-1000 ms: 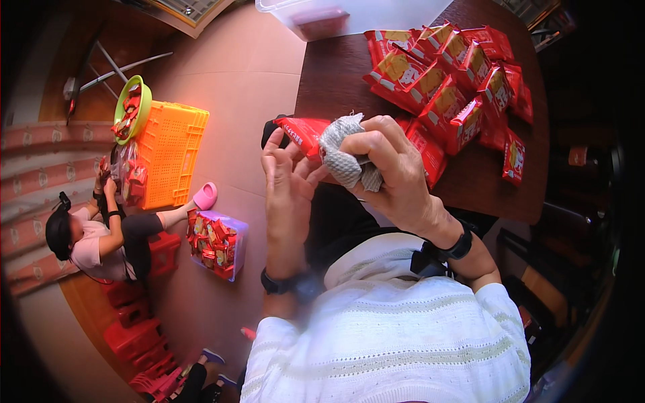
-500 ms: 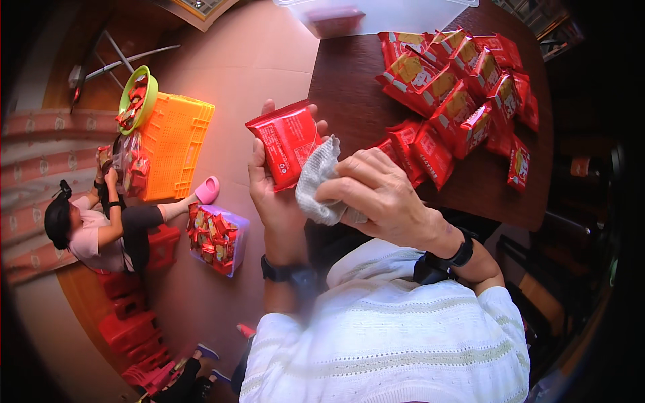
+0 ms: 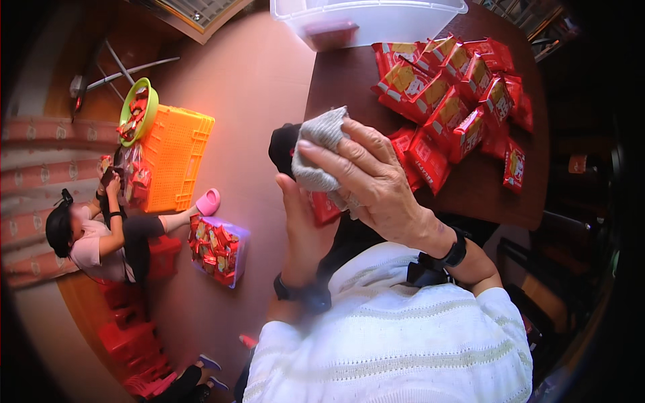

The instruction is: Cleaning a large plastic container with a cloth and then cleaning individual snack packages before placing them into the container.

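In my right hand (image 3: 383, 178) is a folded grey cloth (image 3: 321, 144), pressed under outstretched fingers. My left hand (image 3: 299, 232) is just below it, thumb raised, and most of its fingers are hidden. A red snack packet (image 3: 324, 209) shows only in part between the left palm and the cloth. Behind the cloth a dark rounded thing (image 3: 282, 149) sticks out; its kind I cannot make out. To the right, a heap of red snack packets (image 3: 450, 101) lies on the dark brown table (image 3: 336, 87).
At the table's far edge stands a clear plastic bin (image 3: 396, 30) with a red packet in it. On the left, a seated person (image 3: 94, 235) handles packets beside an orange crate (image 3: 178, 161) and a green bowl (image 3: 149, 111). A purple tub (image 3: 240, 258) of packets stands on the floor.
My right hand and the cloth have moved up and left over the packet, now covering most of it. The left hand has turned, and its fingers are hidden.
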### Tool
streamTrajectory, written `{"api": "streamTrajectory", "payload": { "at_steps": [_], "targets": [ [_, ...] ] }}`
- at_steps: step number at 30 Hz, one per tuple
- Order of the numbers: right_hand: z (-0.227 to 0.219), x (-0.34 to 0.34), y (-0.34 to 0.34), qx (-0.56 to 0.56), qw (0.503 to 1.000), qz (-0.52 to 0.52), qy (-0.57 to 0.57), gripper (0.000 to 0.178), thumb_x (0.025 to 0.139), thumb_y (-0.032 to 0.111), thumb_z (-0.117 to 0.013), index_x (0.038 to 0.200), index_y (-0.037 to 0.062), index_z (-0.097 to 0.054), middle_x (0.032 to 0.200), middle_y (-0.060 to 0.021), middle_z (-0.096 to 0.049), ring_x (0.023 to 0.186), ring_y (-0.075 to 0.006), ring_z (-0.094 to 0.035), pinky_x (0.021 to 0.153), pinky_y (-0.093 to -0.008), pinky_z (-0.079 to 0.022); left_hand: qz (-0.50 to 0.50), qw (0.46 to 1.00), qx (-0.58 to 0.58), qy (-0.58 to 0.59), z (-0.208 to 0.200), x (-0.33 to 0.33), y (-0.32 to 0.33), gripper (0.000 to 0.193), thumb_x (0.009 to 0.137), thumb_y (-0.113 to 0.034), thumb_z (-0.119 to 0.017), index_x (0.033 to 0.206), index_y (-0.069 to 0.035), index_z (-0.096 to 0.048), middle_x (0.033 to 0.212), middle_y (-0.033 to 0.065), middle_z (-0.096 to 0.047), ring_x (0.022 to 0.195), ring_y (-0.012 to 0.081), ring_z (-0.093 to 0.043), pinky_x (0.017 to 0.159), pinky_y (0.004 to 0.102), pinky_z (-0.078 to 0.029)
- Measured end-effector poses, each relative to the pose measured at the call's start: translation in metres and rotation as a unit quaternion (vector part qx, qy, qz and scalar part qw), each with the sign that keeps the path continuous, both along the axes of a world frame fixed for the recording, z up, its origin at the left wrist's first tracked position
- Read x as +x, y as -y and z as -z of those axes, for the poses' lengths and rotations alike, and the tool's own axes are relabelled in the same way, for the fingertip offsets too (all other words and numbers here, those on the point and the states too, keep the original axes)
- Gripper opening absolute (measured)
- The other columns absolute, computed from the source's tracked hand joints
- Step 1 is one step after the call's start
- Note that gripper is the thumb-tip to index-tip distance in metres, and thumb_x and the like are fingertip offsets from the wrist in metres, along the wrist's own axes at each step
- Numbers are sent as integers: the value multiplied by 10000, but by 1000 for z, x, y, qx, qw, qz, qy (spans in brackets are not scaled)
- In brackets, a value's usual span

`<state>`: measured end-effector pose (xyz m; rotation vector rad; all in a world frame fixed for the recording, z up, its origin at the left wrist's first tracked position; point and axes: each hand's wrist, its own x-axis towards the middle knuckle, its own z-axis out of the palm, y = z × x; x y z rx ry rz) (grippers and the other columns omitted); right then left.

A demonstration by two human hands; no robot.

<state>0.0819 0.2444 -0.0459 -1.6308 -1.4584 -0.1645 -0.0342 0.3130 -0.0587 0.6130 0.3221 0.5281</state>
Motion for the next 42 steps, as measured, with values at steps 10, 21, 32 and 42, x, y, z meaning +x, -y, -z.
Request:
{"api": "streamTrajectory", "payload": {
  "at_steps": [10,21,32,42],
  "targets": [
    [-1,1,9,-18,915,-64,-397,364,980,107,-497,1311,-31,-442,1208,-213,-556,1098,-290,-590,911,-369,-479,-66,990,124,30,-12,7,3,601,974,-398,-471,1455,-102,-266,1408,156,-415,1302,265,-432,1088,417,-358],
    [-2,8,27,-1,564,-268,-781,427,987,265,-532,1335,35,-443,1207,-44,-565,1034,-97,-590,868,-276,-545,-148,980,133,-10,-14,24,-1,575,985,-451,-390,1435,-108,-284,1377,158,-445,1233,266,-488,1035,418,-413],
    [-11,30,37,-19,630,-218,-745,430,922,260,-647,1244,-2,-536,1070,-52,-638,939,-95,-633,811,-251,-559,-148,953,264,-15,-12,12,-7,699,926,-469,-519,1468,-134,-230,1408,178,-398,1305,301,-406,1065,454,-350],
    [-8,34,42,-6,563,-226,-795,404,950,318,-599,1208,8,-571,945,-36,-645,764,-55,-628,603,-192,-540,-138,262,947,-125,-61,-16,-30,313,776,-252,-763,1071,-245,-659,1271,-97,-587,1254,181,-466,1114,406,-263]
  ]
}}
